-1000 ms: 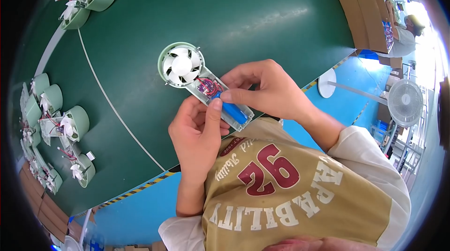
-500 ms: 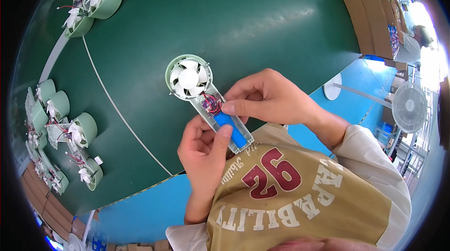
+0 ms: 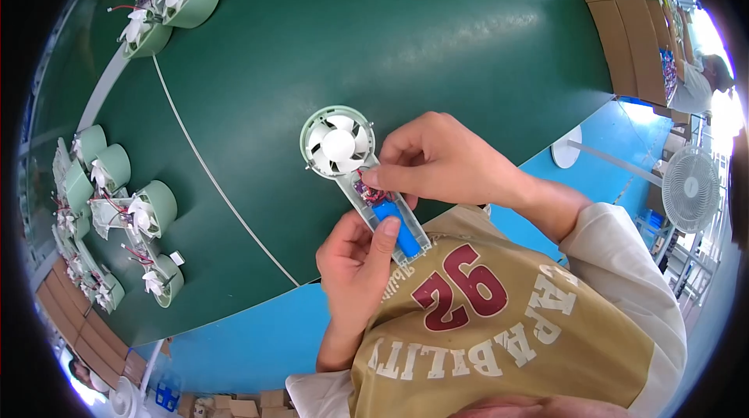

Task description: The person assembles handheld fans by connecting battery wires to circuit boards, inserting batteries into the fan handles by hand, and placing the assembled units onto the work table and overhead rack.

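Observation:
An opened handheld fan (image 3: 338,145) has a round pale green housing, white blades and a handle whose inside is exposed. In the handle lie a blue cylindrical battery (image 3: 407,243) and a small circuit board (image 3: 364,190) with thin red and dark wires. My left hand (image 3: 351,262) grips the handle from below and the left, its thumb pressing on the battery. Between the thumb and fingertips of my right hand (image 3: 449,161), the wires are pinched at the top of the board, near the fan head. My thumb partly covers that spot.
More opened fans (image 3: 156,211) with loose wires stand at the left of the green table (image 3: 437,67); others (image 3: 191,1) line its far edge. Cardboard boxes (image 3: 624,44) are at the far right. A standing fan (image 3: 690,188) and a person (image 3: 694,86) are beyond the table.
The whole view has shifted slightly, so everything appears further right. My right thumb has moved up the board toward the fan head, uncovering more of the wires beside the battery.

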Available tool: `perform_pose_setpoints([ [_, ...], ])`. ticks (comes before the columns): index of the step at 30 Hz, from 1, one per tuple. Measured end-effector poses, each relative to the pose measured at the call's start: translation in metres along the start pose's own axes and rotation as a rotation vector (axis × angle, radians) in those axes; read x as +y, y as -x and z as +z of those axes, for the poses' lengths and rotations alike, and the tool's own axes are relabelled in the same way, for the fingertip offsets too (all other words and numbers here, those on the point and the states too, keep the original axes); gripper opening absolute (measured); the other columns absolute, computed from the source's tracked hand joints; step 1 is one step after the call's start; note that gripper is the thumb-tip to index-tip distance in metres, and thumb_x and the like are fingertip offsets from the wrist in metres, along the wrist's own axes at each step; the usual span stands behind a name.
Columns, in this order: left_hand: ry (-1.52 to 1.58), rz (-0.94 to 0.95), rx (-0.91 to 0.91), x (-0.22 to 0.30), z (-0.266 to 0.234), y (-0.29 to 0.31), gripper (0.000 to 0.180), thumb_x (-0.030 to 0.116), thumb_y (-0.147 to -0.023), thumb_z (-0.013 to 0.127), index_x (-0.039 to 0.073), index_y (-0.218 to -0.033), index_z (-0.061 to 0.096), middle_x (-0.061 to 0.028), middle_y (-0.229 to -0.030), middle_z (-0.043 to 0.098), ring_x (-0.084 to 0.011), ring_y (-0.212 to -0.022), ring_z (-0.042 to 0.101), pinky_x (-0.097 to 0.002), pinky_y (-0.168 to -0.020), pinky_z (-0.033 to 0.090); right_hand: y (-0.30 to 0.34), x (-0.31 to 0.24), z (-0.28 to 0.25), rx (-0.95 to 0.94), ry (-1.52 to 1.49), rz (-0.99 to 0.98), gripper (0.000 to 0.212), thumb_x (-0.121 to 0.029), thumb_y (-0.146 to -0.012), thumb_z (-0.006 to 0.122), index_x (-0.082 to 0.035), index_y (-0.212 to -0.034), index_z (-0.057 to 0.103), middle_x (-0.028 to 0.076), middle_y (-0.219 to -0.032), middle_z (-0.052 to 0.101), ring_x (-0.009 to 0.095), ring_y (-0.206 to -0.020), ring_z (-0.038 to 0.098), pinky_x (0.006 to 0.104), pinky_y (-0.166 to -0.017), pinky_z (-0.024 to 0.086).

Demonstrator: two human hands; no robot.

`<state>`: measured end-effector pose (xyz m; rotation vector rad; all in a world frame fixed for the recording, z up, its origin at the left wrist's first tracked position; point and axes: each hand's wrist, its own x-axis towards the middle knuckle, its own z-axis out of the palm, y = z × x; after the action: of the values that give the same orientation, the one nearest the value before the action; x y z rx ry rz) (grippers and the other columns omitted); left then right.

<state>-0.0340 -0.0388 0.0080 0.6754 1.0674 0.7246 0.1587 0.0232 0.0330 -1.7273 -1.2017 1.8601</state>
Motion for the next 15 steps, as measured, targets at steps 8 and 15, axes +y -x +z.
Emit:
perform_pose_setpoints([
  [8, -0.157, 0.087, 0.032, 0.020, -0.003, 0.002, 0.021, 0.008, -0.097, 0.067, -0.004, -0.115, 0.064, -0.0013, -0.090, 0.068, -0.0028, -0.078, 0.058, -0.0188, -0.069, 0.047, 0.003, -0.013, -0.003, -0.124, -0.066, -0.134, 0.036, -0.032, -0.096, 0.068, 0.002, -0.087, 0.071, 0.005, -0.068, 0.068, 0.009, -0.061, 0.066, 0.0241, -0.052, 0.045],
  [15, -0.373, 0.448, 0.202, 0.112, -0.007, -0.059, 0.015, 0.012, -0.096, 0.066, -0.001, -0.102, 0.066, 0.0051, -0.080, 0.058, -0.0017, -0.070, 0.046, -0.0197, -0.058, 0.036, 0.014, 0.012, -0.031, 0.109, -0.369, -0.283, 0.025, -0.021, -0.099, 0.064, 0.001, -0.108, 0.067, 0.005, -0.089, 0.070, 0.009, -0.077, 0.067, 0.0220, -0.057, 0.045],
])
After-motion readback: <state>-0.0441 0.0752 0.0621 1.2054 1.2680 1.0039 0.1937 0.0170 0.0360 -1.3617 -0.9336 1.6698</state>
